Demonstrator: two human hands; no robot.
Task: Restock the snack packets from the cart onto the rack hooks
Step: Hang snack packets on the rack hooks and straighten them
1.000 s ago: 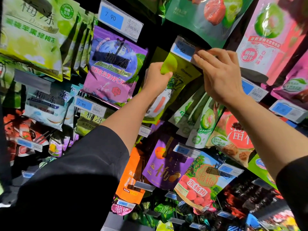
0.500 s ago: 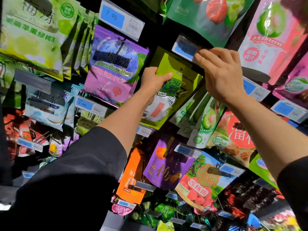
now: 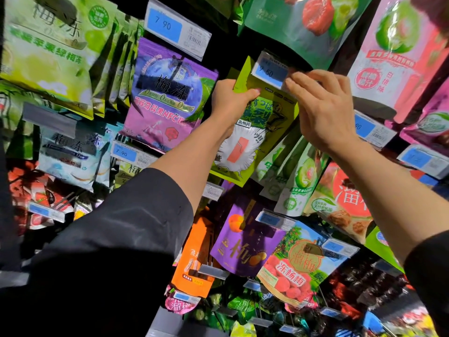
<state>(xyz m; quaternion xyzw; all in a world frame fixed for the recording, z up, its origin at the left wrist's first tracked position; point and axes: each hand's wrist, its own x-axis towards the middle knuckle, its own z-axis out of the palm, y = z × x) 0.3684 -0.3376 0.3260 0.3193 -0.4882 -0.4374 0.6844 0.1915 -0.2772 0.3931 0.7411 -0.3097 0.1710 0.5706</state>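
A lime-green snack packet [image 3: 262,132] with a white burst and a red mark hangs tilted in the middle of the rack. My left hand [image 3: 230,103] grips its upper left corner, thumb across the front. My right hand [image 3: 323,110] is raised beside it, and its fingertips pinch the right end of the blue price tag [image 3: 271,70] that sits on the hook's tip above the packet. The hook itself is hidden behind the tag and the packet. The cart is out of view.
Hanging packets crowd the rack: purple [image 3: 167,93] to the left, light green ones [image 3: 48,45] far left, pink-white [image 3: 398,52] to the right, dark green [image 3: 303,23] above, green lime packs [image 3: 298,181] and a purple one [image 3: 243,239] below. Price tags [image 3: 175,27] jut out on hook ends.
My left hand has shifted the green packet up and to the right under the price tag. My right hand has stayed at the tag, whose face now tilts up more.
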